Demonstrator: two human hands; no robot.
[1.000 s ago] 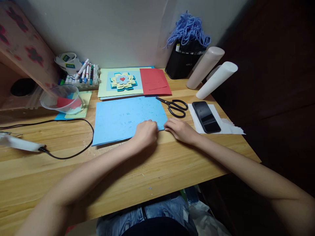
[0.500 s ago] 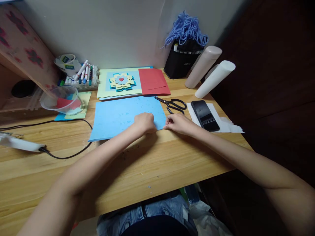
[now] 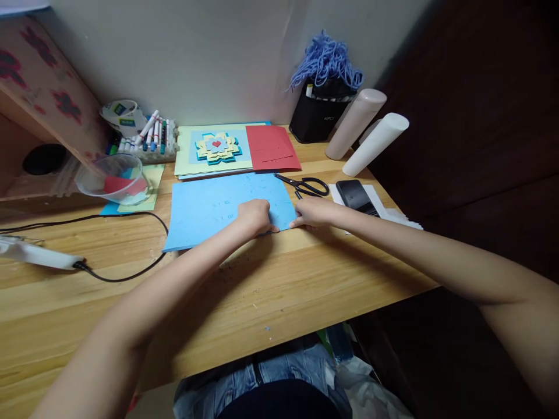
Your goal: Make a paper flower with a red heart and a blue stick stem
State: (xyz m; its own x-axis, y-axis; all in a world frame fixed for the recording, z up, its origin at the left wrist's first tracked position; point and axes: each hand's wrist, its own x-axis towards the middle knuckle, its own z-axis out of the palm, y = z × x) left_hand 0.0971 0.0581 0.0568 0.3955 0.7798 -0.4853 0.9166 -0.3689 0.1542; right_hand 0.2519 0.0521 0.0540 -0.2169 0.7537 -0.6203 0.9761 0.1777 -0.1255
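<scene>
Our left hand [image 3: 255, 214] presses flat on the blue paper [image 3: 209, 209] while our right hand [image 3: 312, 212] pinches its near corner, scissors [image 3: 305, 186] just beside.

Wooden table [image 3: 271, 279] with blue sheet [image 3: 209, 209], scissors [image 3: 305, 185], clear bowl [image 3: 111, 177], black cable [image 3: 126, 273], paper stack [image 3: 187, 166].

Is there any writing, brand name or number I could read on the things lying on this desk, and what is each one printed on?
No text here can be read with certainty.
Black pen holder: small pale mark on the front, too small to read.
Tape rolls: green labels with white lettering, blurred.
Markers: barrel print too small to read.
Blue sheet under both hands: faint marks, not legible.
Phone and scissors: no lettering visible.
</scene>
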